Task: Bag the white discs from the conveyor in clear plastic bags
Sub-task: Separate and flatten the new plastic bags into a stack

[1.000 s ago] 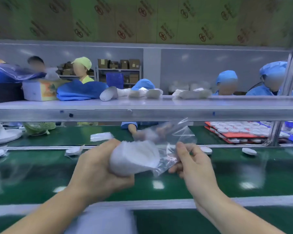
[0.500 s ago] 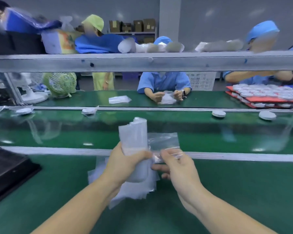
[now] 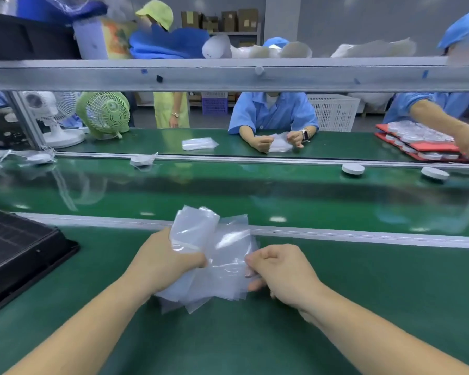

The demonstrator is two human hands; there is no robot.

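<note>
My left hand grips a stack of clear plastic bags over the green table in front of me. My right hand pinches the right edge of one bag in that stack. Two bare white discs lie at the far right of the green conveyor belt. Bagged discs lie at the belt's far left edge.
A black tray sits on the table at my left. A metal shelf beam crosses overhead. Workers in blue sit across the belt; red trays of discs lie far right. Two small fans stand far left.
The camera has tilted down and both hands have lowered the bag stack toward the table. My right hand has shifted from the bag's top edge to its right side.
</note>
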